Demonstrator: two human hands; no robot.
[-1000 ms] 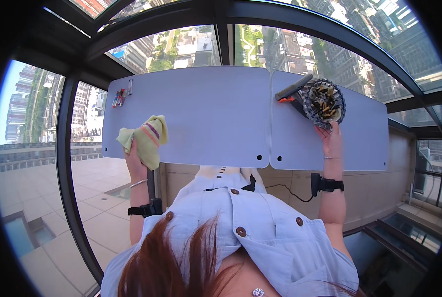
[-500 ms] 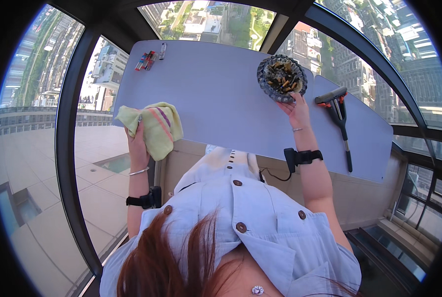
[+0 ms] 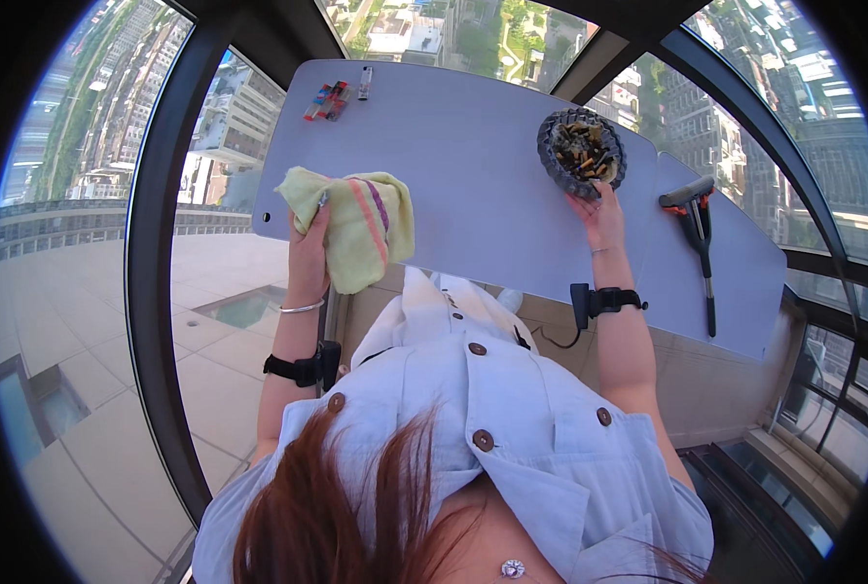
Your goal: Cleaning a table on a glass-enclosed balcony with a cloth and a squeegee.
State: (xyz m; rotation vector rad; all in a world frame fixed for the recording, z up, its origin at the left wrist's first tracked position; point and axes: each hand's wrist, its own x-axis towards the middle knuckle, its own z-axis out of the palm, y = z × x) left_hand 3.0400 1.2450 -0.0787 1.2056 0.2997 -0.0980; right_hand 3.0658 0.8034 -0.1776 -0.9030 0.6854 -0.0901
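Observation:
My left hand [image 3: 309, 248] is closed on a pale yellow-green towel [image 3: 344, 255] with pink and purple stripes. The towel hangs bunched over the table's near left edge. At the right, my right hand [image 3: 601, 216] grips the near rim of a round, dark, tyre-shaped ashtray [image 3: 559, 167], its thumb on top at the rim. Cigarette butts and ash [image 3: 584, 148] fill the ashtray's bowl. Whether the ashtray rests on the table or is slightly raised, I cannot tell.
The pale table [image 3: 463, 146] carries small red and blue lighters [image 3: 327, 100] at the far left, beside a slim clear-and-dark one [image 3: 365, 83]. Right of the ashtray lies a black-handled squeegee [image 3: 699, 234] with orange parts. Windows with dark frames [image 3: 152, 195] stand around the table.
The whole view has shifted, so the table appears farther right. My left hand has moved a little right over the table with the towel. My right hand keeps its grip on the ashtray.

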